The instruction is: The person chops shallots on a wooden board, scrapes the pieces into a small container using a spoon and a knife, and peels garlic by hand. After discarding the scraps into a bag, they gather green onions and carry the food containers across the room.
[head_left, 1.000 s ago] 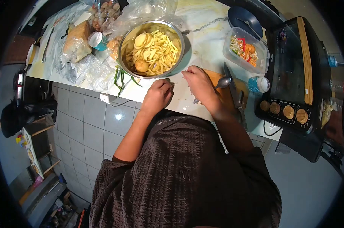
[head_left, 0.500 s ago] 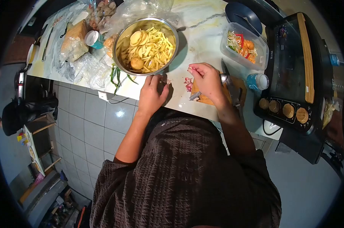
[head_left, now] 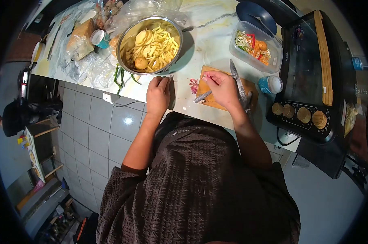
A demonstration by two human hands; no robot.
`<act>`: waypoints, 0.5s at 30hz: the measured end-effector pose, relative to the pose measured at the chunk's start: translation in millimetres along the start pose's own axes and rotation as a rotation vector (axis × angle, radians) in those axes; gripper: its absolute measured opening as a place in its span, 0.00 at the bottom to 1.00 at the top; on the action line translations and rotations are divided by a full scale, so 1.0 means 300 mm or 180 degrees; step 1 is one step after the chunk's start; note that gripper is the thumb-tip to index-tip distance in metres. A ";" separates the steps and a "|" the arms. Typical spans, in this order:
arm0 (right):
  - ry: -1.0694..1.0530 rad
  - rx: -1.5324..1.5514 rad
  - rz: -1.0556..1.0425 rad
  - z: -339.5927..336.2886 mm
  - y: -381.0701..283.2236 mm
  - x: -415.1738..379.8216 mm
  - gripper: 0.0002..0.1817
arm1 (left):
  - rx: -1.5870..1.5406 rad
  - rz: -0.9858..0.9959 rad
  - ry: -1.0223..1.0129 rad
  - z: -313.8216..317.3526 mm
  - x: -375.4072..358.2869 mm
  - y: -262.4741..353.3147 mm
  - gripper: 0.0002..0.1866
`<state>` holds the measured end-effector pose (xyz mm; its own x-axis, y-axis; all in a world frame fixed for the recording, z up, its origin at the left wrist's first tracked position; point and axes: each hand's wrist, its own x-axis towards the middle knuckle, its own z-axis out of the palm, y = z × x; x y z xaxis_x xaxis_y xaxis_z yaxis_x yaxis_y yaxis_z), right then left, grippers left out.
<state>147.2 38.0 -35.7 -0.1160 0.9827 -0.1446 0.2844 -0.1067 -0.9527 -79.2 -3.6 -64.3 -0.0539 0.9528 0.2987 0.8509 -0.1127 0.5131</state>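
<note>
My right hand [head_left: 224,90] is over the wooden cutting board [head_left: 216,102], thumb and forefinger pinched on a small pinkish piece, seemingly a shallot [head_left: 207,75]. Several reddish shallots [head_left: 193,86] lie by the board's left edge. A narrow grey implement [head_left: 202,96] sticks out from under that hand; its other end is hidden. On the board's right side lies a knife [head_left: 237,79]. My left hand [head_left: 158,96] rests at the counter's front edge, fingers drawn together, with something tiny at the fingertips. Just beyond it stands a steel bowl [head_left: 179,53] of cut potatoes [head_left: 157,46].
Green chillies [head_left: 120,77] and plastic bags [head_left: 95,71] lie left of the bowl, near bread [head_left: 81,40] and a blue-labelled jar [head_left: 99,39]. To the right are a food container [head_left: 276,61], a dark pan [head_left: 255,16], another jar [head_left: 271,84] and a black oven [head_left: 306,69].
The view has shifted slightly, showing more of the board. My left hand has edged left, away from the shallots. My right hand keeps its pinch over the board.
</note>
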 end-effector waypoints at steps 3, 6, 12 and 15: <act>-0.0122 0.0044 0.0205 -0.013 -0.034 -0.009 0.13 | -0.0499 -0.0299 0.0094 -0.012 0.007 0.021 0.08; -0.0172 0.0352 0.0136 -0.012 -0.053 -0.024 0.13 | -0.2196 -0.1784 -0.0478 -0.020 0.010 0.073 0.09; -0.0386 0.1149 -0.0003 0.019 -0.158 -0.057 0.12 | -0.5108 -0.2475 -0.1010 -0.009 0.036 0.101 0.10; -0.0369 0.1087 0.0000 0.026 -0.166 -0.058 0.13 | -0.5726 -0.2443 -0.0896 0.006 0.040 0.111 0.07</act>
<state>127.7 25.0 12.1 -0.2288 0.9610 -0.1554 -0.0478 -0.1705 -0.9842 -50.5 4.6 -45.1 0.1351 0.9211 -0.3651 -0.7371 0.3397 0.5842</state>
